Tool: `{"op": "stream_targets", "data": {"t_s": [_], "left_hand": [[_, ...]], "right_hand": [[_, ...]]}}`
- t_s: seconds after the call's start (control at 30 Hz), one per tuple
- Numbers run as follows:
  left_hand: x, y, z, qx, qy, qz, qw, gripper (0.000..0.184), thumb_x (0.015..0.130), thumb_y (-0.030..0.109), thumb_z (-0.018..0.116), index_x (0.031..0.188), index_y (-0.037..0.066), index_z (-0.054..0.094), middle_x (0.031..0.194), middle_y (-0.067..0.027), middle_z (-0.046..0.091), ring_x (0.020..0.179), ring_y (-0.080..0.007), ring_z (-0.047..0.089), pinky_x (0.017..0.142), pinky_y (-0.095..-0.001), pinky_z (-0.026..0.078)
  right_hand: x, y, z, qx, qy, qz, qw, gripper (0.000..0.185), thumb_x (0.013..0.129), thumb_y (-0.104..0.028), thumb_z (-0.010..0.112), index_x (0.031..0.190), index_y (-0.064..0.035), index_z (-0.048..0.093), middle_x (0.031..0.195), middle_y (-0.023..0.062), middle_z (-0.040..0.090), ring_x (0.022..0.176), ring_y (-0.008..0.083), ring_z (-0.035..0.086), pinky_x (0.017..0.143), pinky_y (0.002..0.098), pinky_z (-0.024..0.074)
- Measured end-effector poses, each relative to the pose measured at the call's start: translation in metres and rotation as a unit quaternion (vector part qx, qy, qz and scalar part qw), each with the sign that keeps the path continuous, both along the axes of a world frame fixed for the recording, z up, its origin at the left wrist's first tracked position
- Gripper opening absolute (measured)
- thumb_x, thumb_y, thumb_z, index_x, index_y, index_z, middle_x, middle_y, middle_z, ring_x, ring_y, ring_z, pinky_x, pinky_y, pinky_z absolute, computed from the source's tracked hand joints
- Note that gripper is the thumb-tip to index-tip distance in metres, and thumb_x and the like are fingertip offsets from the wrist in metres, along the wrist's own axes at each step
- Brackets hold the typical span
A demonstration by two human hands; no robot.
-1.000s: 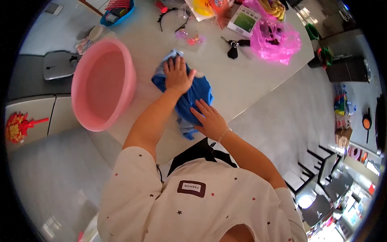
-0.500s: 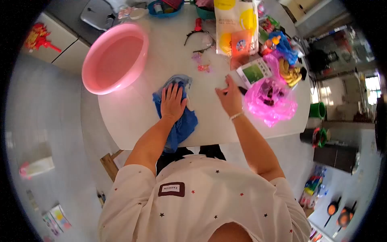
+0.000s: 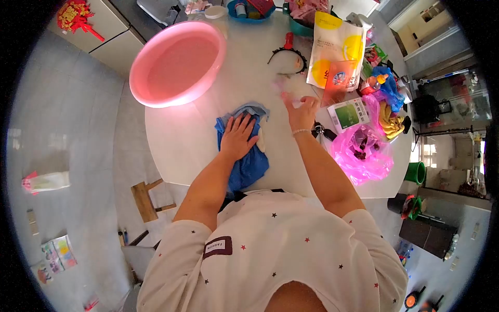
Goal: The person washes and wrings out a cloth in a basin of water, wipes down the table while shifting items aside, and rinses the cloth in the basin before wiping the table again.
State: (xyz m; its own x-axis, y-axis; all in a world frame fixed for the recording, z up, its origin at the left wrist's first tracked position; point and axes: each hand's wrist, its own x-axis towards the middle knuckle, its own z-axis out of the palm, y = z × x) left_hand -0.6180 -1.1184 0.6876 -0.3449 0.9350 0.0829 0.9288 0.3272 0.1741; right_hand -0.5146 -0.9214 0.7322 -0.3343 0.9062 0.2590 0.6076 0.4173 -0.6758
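Note:
My left hand (image 3: pixel 238 138) lies flat with spread fingers on a crumpled blue cloth (image 3: pixel 248 170) near the table's front edge. The cloth has a paler blue part at its top. My right hand (image 3: pixel 299 110) is to the right of the cloth, over the table, with one finger stretched apart from the others. Its fingertips are at a small clear and pink item (image 3: pixel 283 86), which is blurred; no firm grip on it shows. Dark keys (image 3: pixel 324 132) lie just right of my right wrist.
A pink basin (image 3: pixel 179 65) stands at the table's back left. A headband (image 3: pixel 287 50), a white and yellow bag (image 3: pixel 337 49), a green and white box (image 3: pixel 349 115), bananas (image 3: pixel 390 120) and a pink plastic bag (image 3: pixel 361 156) lie on the right side. A wooden stool (image 3: pixel 144 202) is at lower left.
My right hand has left the cloth and moved right and forward to the small pink item. My left hand stays on the cloth. The view has turned, showing more of the table's right side.

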Motion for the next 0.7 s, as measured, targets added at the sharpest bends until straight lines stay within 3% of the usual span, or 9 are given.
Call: {"op": "stream_targets", "data": {"t_s": [0.1, 0.2, 0.3, 0.4, 0.5, 0.6, 0.7], "left_hand": [[-0.003, -0.001, 0.0, 0.009, -0.008, -0.006, 1.0, 0.058, 0.091, 0.047, 0.038, 0.137, 0.01, 0.039, 0.145, -0.0077, 0.032, 0.136, -0.0259, 0.024, 0.113, -0.0453, 0.011], [-0.004, -0.002, 0.004, 0.023, -0.011, -0.009, 1.0, 0.057, 0.09, 0.045, 0.04, 0.134, 0.009, 0.042, 0.144, -0.0081, 0.034, 0.134, -0.0272, 0.026, 0.112, -0.0475, 0.011], [-0.006, -0.001, 0.008, 0.051, -0.025, -0.016, 0.998, 0.058, 0.088, 0.044, 0.043, 0.133, 0.007, 0.044, 0.14, -0.0123, 0.038, 0.132, -0.0304, 0.029, 0.111, -0.0506, 0.014], [-0.008, -0.001, 0.011, 0.054, -0.042, -0.019, 0.997, 0.057, 0.088, 0.042, 0.044, 0.134, 0.007, 0.043, 0.14, -0.0124, 0.038, 0.132, -0.0307, 0.028, 0.111, -0.0509, 0.014], [-0.011, 0.001, 0.008, 0.05, -0.055, -0.021, 0.997, 0.057, 0.088, 0.042, 0.045, 0.133, 0.008, 0.043, 0.14, -0.012, 0.037, 0.132, -0.0307, 0.028, 0.111, -0.0511, 0.014], [-0.011, 0.0, 0.008, 0.054, -0.065, -0.02, 0.996, 0.057, 0.087, 0.042, 0.045, 0.132, 0.008, 0.044, 0.139, -0.0119, 0.038, 0.132, -0.0309, 0.028, 0.111, -0.0514, 0.014], [-0.012, 0.002, 0.006, 0.047, -0.065, -0.02, 0.997, 0.056, 0.087, 0.042, 0.046, 0.131, 0.008, 0.045, 0.139, -0.0116, 0.038, 0.132, -0.031, 0.028, 0.111, -0.0515, 0.013]], "right_hand": [[-0.02, 0.002, -0.011, -0.168, -0.019, -0.159, 0.973, 0.084, 0.063, -0.033, 0.08, 0.131, -0.0097, 0.035, 0.121, 0.0213, 0.046, 0.116, 0.0372, 0.043, 0.09, 0.0443, 0.0404], [-0.028, 0.002, -0.027, -0.096, -0.004, -0.084, 0.992, 0.105, 0.062, -0.025, 0.081, 0.143, -0.0145, 0.015, 0.119, 0.0205, 0.046, 0.106, 0.0346, 0.05, 0.091, 0.0423, 0.0418], [-0.032, 0.012, -0.022, -0.322, 0.146, -0.066, 0.933, 0.108, 0.064, -0.018, 0.08, 0.145, -0.0189, 0.008, 0.117, 0.0216, 0.045, 0.091, 0.0316, 0.057, 0.079, 0.0401, 0.0502], [-0.037, 0.01, -0.023, -0.306, 0.221, -0.075, 0.923, 0.098, 0.072, -0.016, 0.075, 0.144, -0.0222, 0.009, 0.108, 0.018, 0.05, 0.077, 0.0261, 0.06, 0.06, 0.0365, 0.0539], [-0.048, 0.022, -0.038, -0.391, 0.338, -0.137, 0.845, 0.091, 0.078, -0.018, 0.069, 0.144, -0.022, 0.007, 0.097, 0.0159, 0.054, 0.069, 0.0246, 0.06, 0.047, 0.0334, 0.0519], [-0.062, 0.026, -0.011, -0.444, 0.28, -0.181, 0.831, 0.069, 0.082, -0.024, 0.066, 0.138, -0.0153, 0.027, 0.082, 0.012, 0.056, 0.056, 0.0229, 0.058, 0.046, 0.0341, 0.0513], [-0.056, 0.06, -0.054, -0.529, 0.269, -0.065, 0.802, 0.042, 0.086, -0.023, 0.062, 0.121, -0.0053, 0.046, 0.072, 0.0095, 0.056, 0.049, 0.0218, 0.057, 0.043, 0.0339, 0.0508]]}}
